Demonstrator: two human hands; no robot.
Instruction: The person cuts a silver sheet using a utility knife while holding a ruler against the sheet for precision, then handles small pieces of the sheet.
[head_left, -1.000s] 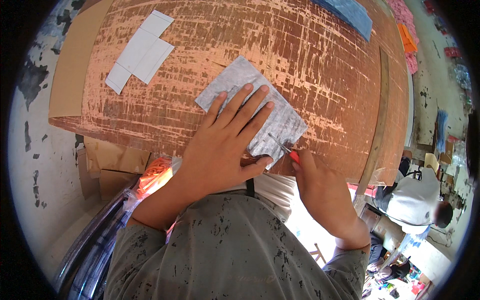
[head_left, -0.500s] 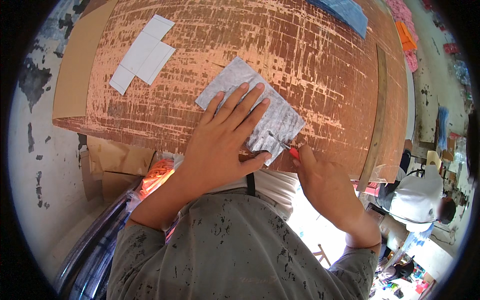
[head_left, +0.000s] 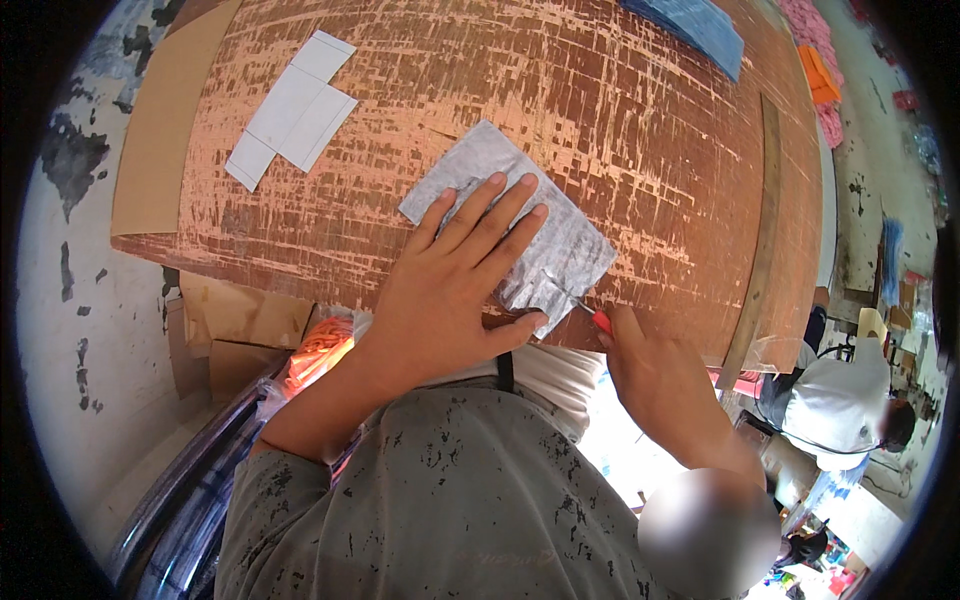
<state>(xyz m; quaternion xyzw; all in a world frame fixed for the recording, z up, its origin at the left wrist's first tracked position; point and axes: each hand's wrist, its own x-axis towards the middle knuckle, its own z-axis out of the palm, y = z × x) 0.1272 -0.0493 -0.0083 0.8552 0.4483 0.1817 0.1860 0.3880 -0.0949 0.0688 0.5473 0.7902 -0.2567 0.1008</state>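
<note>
right hand (head_left: 655, 365): grip clamped on a red-handled blade (head_left: 580, 308), tip at the near edge of the silver sheet (head_left: 510, 225).
left hand (head_left: 450, 290): flat, fingers spread, pressing the sheet onto the scarred wooden counter (head_left: 650, 150).
risk: thumb close beside the blade; a slip could nick it or tear the sheet.
beyond: white card cutout (head_left: 290, 108), blue cloth (head_left: 690, 25) at the far edge.

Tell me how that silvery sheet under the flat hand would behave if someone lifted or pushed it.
The silvery sheet looks thin and crinkled, so it would probably flop and bend when lifted. It appears light for its area and would likely slide on the worn wooden table, which may be why the left hand presses it flat. Near the blade held by the right hand, it probably tears easily.
</note>
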